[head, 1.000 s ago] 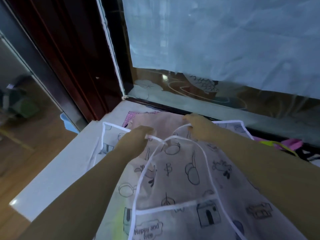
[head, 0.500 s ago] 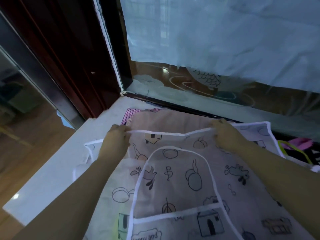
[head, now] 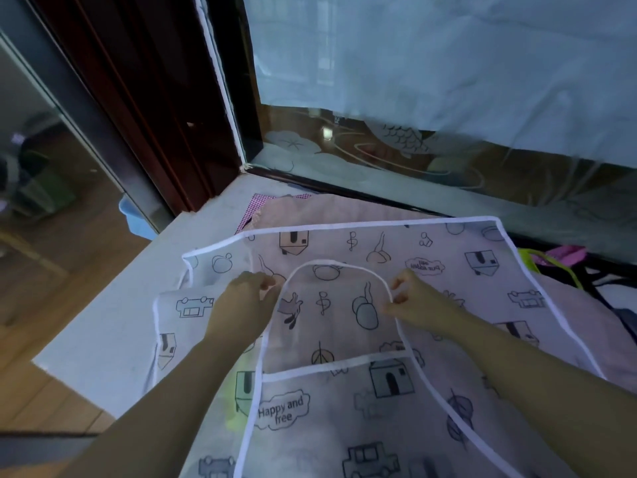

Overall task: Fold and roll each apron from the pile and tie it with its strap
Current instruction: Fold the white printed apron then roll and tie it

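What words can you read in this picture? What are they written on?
"Happy and free": in a cloud printed on the apron, between the arms.
A second cloud on the apron's far part also has words, but they are upside down and too blurred to read.
No other words or numbers show.

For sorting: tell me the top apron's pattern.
The apron is pale, with dark cartoon doodles (houses, cars, leaves) and white trim; head view.

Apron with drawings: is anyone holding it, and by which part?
Yes. The left hand and right hand each pinch the white neck strap of the apron, on opposite sides of its loop.
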Tool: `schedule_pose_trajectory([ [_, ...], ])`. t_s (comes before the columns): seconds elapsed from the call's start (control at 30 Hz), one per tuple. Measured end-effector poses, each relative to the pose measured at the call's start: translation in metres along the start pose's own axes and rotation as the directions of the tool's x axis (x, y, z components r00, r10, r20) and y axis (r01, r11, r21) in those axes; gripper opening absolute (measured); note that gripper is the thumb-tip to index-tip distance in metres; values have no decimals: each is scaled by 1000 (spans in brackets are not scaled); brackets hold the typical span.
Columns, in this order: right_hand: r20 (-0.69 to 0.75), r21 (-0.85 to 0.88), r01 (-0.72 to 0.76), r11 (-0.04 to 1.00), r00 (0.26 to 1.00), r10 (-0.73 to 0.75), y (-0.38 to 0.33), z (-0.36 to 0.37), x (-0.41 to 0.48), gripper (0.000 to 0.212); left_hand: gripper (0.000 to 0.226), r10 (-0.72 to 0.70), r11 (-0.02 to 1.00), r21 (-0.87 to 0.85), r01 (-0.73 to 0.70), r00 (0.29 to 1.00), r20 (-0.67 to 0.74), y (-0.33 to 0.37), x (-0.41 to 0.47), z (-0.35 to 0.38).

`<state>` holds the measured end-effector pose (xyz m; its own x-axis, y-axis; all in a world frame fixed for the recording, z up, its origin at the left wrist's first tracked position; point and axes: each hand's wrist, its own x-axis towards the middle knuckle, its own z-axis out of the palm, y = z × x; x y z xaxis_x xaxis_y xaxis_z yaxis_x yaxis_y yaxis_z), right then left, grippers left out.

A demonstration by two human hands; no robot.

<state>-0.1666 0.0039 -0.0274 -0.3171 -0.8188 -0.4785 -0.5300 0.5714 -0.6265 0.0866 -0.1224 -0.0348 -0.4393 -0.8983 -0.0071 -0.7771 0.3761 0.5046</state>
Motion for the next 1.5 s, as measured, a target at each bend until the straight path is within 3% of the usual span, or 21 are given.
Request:
schedule_pose_trajectory([
  [0.1,122,-66,45,997,992,-37,4,4,-19,34,29,-119,992,-39,119,993,12,-4,-17,-3],
  [0.2,246,-107,67,992,968,-38,8,13,-33,37,37,-231,963,-89,253,950,208,-5,-33,3],
  [0.33,191,-82,61,995,981,-44,9,29,-36,50,70,-200,961,-68,269,842,501,-8,-44,20],
  [0.43,128,-98,54,994,991,-41,13,42,-36,49,61,-231,969,82,231,747,624,-11,-44,32],
  [0.5,123,-114,49,992,992,-35,16,48,-36,42,63,-258,965,186,185,789,557,-11,-37,33],
  [0.57,128,-86,28,996,992,-17,18,48,-33,35,50,-230,970,149,192,925,304,-7,-23,23],
  [0.63,118,-62,26,998,993,-18,16,45,-31,32,39,-151,987,61,149,988,22,1,-6,6],
  [0.7,85,-86,66,994,995,-59,14,41,-26,32,52,-62,996,65,66,996,-69,4,15,-10],
  [0.77,64,-146,143,979,989,-135,10,40,-22,42,60,-72,994,79,73,997,-14,0,37,-17],
  [0.9,202,-275,247,929,960,-195,6,47,-15,91,22,-153,988,33,151,985,85,-5,66,-19],
  [0.97,237,-324,236,916,958,-162,8,51,-9,103,17,-118,991,-68,114,991,-61,3,75,-25],
  [1.07,226,-353,214,911,964,-139,13,53,-1,106,20,-23,989,-149,-25,951,-307,20,85,-33],
  [1.1,223,-339,207,918,965,-135,14,53,-1,103,23,31,988,-136,-73,956,-291,23,86,-34],
  [1.23,182,-274,160,948,977,-112,23,48,4,101,58,125,988,-95,-124,992,14,18,72,-20],
  [1.3,123,-233,148,961,985,-121,24,48,4,105,57,149,986,-78,-147,989,22,11,56,-9],
  [1.37,-18,-186,174,967,983,-181,23,48,1,97,49,134,988,-78,-133,991,15,1,37,2],
  [1.43,-218,-146,253,956,935,-280,19,44,-7,85,44,77,994,-88,-72,995,58,-12,19,14],
  [1.5,-310,-119,329,937,884,-350,12,36,-20,81,44,-11,994,-108,27,990,142,-20,2,22],
])
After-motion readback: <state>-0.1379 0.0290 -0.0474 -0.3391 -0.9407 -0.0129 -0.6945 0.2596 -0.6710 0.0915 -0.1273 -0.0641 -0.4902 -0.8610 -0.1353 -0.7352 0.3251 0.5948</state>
